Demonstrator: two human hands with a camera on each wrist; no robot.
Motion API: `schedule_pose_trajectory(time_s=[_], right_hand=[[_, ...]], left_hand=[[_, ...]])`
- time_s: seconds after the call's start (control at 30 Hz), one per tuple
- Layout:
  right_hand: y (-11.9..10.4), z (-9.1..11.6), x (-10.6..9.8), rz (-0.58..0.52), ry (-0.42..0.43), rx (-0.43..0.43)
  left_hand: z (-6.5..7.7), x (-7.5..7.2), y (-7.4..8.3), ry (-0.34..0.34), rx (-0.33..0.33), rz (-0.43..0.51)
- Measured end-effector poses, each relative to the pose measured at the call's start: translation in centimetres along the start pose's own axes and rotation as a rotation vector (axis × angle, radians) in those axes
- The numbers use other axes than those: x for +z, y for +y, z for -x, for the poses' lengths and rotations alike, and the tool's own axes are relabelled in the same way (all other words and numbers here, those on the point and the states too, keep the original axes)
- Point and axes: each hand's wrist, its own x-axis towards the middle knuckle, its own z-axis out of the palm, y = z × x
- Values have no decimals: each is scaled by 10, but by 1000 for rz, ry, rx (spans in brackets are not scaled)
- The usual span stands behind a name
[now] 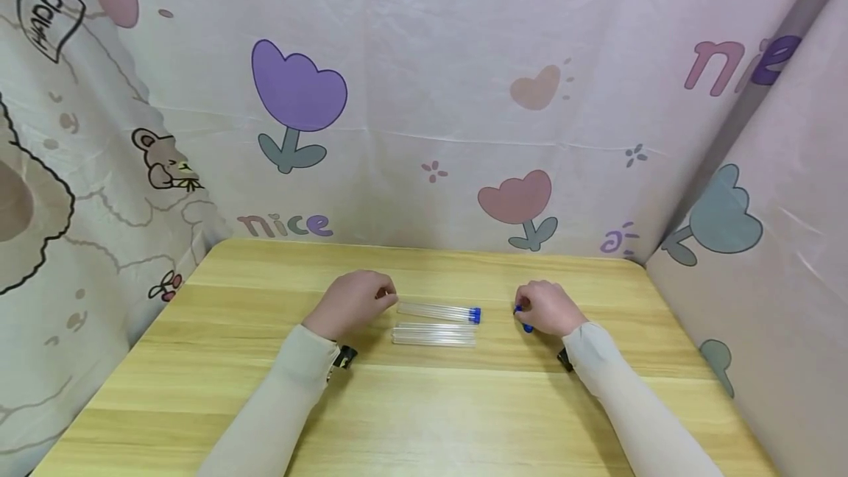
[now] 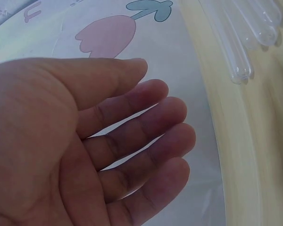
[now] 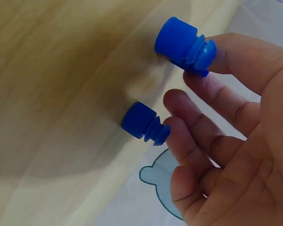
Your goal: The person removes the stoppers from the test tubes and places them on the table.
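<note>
A blue ribbed stopper (image 3: 177,37) is pinched between thumb and index finger of my right hand (image 1: 548,308). Close by those fingers, a second blue stopper (image 3: 139,120) stands with its wide end toward the tabletop. My left hand (image 1: 354,304) holds nothing; its fingers are loosely bent, thumb apart from them, near the tubes' rounded ends. Between the hands lie clear test tubes in two groups. The farther tubes (image 1: 430,311) have blue stoppers (image 1: 475,316) in their right ends. The nearer tubes (image 1: 433,335) bear no stoppers.
The wooden table (image 1: 437,418) has a patterned curtain (image 1: 411,94) hanging behind its far edge and along both sides. Dark wrist-worn devices (image 1: 345,356) sit at both sleeve cuffs.
</note>
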Motion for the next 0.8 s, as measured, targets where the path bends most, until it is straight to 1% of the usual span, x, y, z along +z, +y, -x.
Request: schedule_pose_trajectory(time_s=[0.13,0.2,0.27,0.33,0.47,0.57,0.67,0.8], right_hand=[[-4,1,-6,-38,-7,38],[-7,2,-13,-76,12,67],[-14,4,-21,-117,46,81],[-22,6,-30,-154,88,80],[-42,12,-46,-191,163,35],[-56,16,-55,-211,198,9],[-68,22,-59,-229,217,-10],[-77,26,-58,-212,209,-46]], left_hand=[[1,-2,1,-2,-4,-6],[2,-4,3,9,5,-3],[4,-8,6,38,27,1],[6,-14,11,83,60,7],[14,-28,21,186,109,1],[18,-36,25,234,124,-14],[19,-40,29,248,143,-21],[19,-38,30,231,164,-23]])
